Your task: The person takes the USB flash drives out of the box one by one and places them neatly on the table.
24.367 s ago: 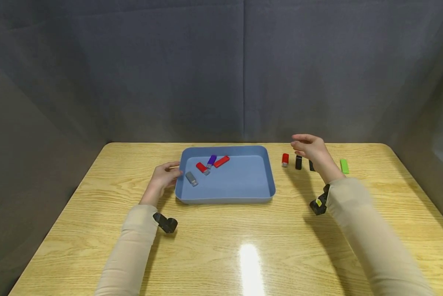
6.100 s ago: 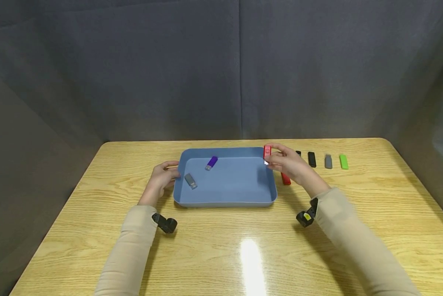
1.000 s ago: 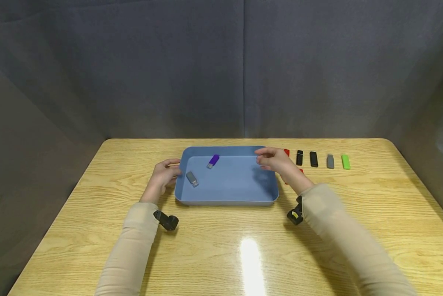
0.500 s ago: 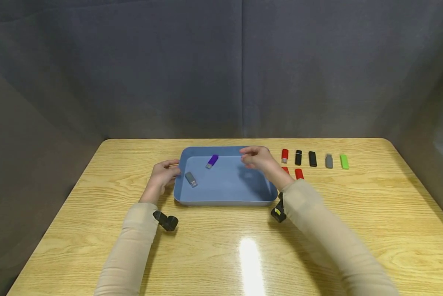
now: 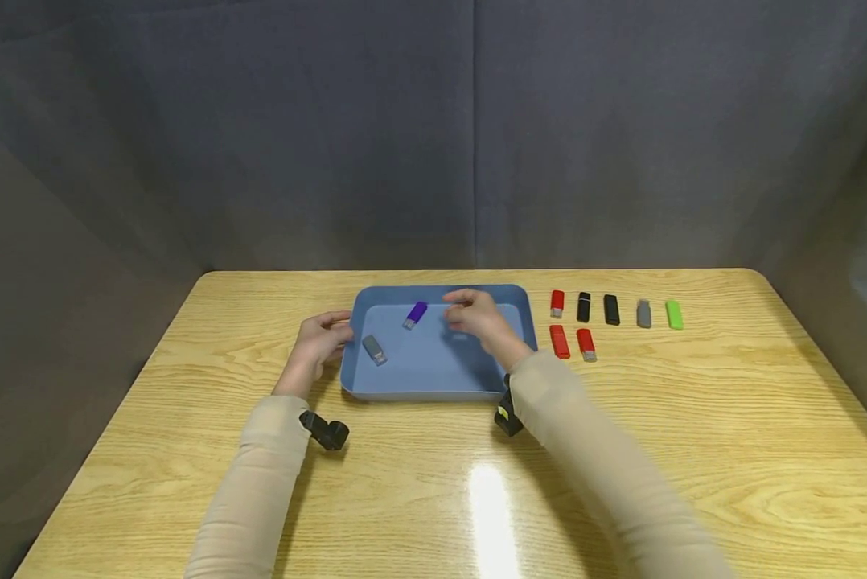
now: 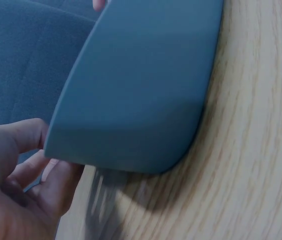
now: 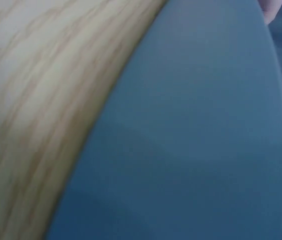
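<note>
A blue rectangular tray (image 5: 437, 396) stands on the wooden table. My left hand (image 5: 320, 344) holds its left side at the rim; in the left wrist view, fingers (image 6: 28, 134) meet the tray's corner. Inside the tray lie a purple USB stick (image 5: 419, 312), towards the back, and a grey USB stick (image 5: 372, 349) near the left wall. Over the tray, just right of the purple stick, hovers my right hand (image 5: 477, 315), its fingers loosely bent and nothing between them. In the right wrist view the tray's outer wall (image 7: 186, 125) hides most of that hand.
Right of the tray, USB sticks lie in two rows. The back row has a red one (image 5: 557, 303), two black ones (image 5: 584, 307), a grey one (image 5: 644, 314) and a green one (image 5: 675, 314). Two red ones (image 5: 560, 342) lie in front. A dark curtain (image 5: 433, 137) hangs behind.
Over the last second my right hand has moved left from the tray's right rim towards the purple stick. Earlier, red sticks went from the tray to the table. The left hand stays put.
</note>
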Available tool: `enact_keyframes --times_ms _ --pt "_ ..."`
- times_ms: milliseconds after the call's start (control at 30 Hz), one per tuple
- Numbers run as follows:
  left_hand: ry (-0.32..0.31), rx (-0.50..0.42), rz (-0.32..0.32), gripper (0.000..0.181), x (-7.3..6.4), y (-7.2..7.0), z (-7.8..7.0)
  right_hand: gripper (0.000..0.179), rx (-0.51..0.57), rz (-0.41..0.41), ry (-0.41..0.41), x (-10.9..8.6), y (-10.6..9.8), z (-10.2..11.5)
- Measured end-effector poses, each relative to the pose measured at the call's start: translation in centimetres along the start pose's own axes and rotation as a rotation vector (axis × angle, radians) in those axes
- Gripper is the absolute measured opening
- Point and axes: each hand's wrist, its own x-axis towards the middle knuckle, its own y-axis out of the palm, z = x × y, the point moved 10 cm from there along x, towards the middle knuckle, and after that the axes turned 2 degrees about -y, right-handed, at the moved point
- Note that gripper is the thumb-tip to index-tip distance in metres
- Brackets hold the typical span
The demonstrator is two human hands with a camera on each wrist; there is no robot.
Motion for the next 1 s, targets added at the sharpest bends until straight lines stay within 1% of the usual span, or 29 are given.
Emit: enact_keyframes --times_ms 33,133,200,233,267,367,433,467,500,533,567,633,733,767,800,867,900,967,1000 --pt "0.000 -0.001 -0.001 0.051 0.0 0.0 0.0 0.042 0.003 -0.005 0.007 -0.2 0.2 0.1" --pt "0.003 -0.001 -0.003 0.051 -0.1 0.0 0.0 0.042 0.002 -0.031 0.005 0.1 0.5 0.0" --pt "0.006 -0.008 -0.005 0.051 -0.1 0.0 0.0 0.041 -0.002 -0.055 -0.009 0.7 0.5 -0.5" --pt "0.010 -0.009 -0.004 0.051 -0.1 0.0 -0.1 0.040 0.002 -0.063 -0.023 1.5 0.4 -1.0" --pt "0.013 -0.012 -0.002 0.051 -0.1 0.0 -0.1 0.038 0.014 -0.062 -0.048 1.9 0.5 -1.2" --pt "0.018 -0.020 0.001 0.051 -0.1 0.0 -0.1 0.031 0.057 -0.060 -0.114 5.9 -0.1 -4.1" --pt "0.025 -0.018 0.005 0.052 -0.1 0.0 -0.2 0.028 0.090 -0.040 -0.158 9.2 -0.5 -6.5" --pt "0.025 -0.016 0.006 0.052 -0.2 0.0 -0.2 0.026 0.099 -0.040 -0.167 10.3 -0.6 -7.4" --pt "0.024 -0.014 0.005 0.052 -0.2 0.0 -0.2 0.028 0.093 -0.046 -0.157 11.7 -0.7 -8.5" --pt "0.023 -0.011 0.003 0.052 -0.2 0.0 -0.2 0.028 0.091 -0.043 -0.167 12.0 -0.7 -8.7" --pt "0.021 -0.010 0.000 0.052 -0.1 0.0 -0.1 0.028 0.096 -0.035 -0.184 12.2 -0.6 -8.7" --pt "0.018 -0.005 -0.002 0.052 -0.1 0.0 -0.1 0.033 0.072 -0.044 -0.163 11.2 -0.3 -7.9" --pt "0.012 -0.003 -0.004 0.051 0.0 0.0 -0.1 0.034 0.071 -0.042 -0.193 10.5 -0.1 -7.2" --pt "0.009 -0.001 -0.003 0.050 0.0 0.1 0.0 0.035 0.036 -0.061 -0.161 10.3 0.0 -7.1" --pt "0.008 0.001 -0.002 0.050 0.0 0.1 0.0 0.036 0.018 -0.078 -0.149 10.5 0.0 -7.3" --pt "0.001 0.005 -0.003 0.050 -0.1 0.0 0.0 0.033 0.007 -0.096 -0.190 11.7 -0.2 -8.1" --pt "0.001 0.009 -0.002 0.050 -0.1 0.1 0.0 0.033 -0.016 -0.115 -0.185 11.9 -0.2 -8.1" --pt "-0.006 0.011 -0.004 0.050 -0.1 0.0 0.0 0.034 -0.043 -0.120 -0.199 11.4 -0.1 -7.6" --pt "-0.006 0.009 -0.002 0.050 -0.1 0.1 0.0 0.034 -0.042 -0.114 -0.216 10.8 -0.1 -7.1"
